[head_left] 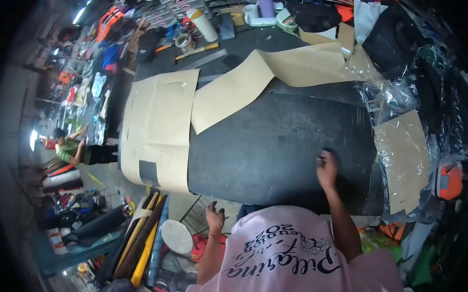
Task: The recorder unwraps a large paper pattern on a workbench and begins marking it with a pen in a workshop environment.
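A big, dark, flat sheet (275, 144) covers most of the tabletop (250, 41), up to its near edge. The right hand (326, 168) presses on the sheet near that edge, fingers bent, holding nothing. The left hand (215, 217) hangs off the near edge, fingers loose and open. Tan paper patterns (160, 123) lie on the left side.

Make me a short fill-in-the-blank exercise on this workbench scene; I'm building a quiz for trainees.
1. The right hand rests on a large ____ sheet covering the table.
2. The left hand hangs off the table's near edge, holding ____.
3. The cardboard patterns on the sheet are ____ in colour.

Missing words: black; nothing; tan
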The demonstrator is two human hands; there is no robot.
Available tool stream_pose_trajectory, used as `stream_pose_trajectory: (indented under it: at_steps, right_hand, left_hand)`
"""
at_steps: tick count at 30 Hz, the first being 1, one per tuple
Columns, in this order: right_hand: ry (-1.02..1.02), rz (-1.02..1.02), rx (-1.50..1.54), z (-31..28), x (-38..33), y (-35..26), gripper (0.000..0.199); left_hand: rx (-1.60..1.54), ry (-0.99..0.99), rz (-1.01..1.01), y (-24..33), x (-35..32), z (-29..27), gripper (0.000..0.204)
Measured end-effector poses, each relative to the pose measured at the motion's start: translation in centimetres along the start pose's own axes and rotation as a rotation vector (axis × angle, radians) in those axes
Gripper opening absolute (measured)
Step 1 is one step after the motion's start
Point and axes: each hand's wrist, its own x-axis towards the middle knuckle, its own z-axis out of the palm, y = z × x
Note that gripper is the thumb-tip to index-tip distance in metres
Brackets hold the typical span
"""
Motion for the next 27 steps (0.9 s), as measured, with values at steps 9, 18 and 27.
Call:
stream_pose_trajectory:
  at_steps: [9, 18, 27]
  right_hand:
    - [-0.253, 0.117, 0.774, 16.3, 17.0, -18.7, 0.075]
    - [0.162, 0.047, 0.544, 17.9, 28.2, -19.3, 0.044]
    - [0.338, -0.189, -0.111, -6.0, 24.7, -17.1, 0.017]
  left_hand:
    - [-0.259, 0.042, -0.153, -10.4, 2.1, -4.1, 0.056]
    - [-0.502, -0.024, -0.262, -21.3, -0.6, -4.1, 0.056]
    - [-0.476, -0.462, -0.566, -16.8, 6.1, -1.4, 0.058]
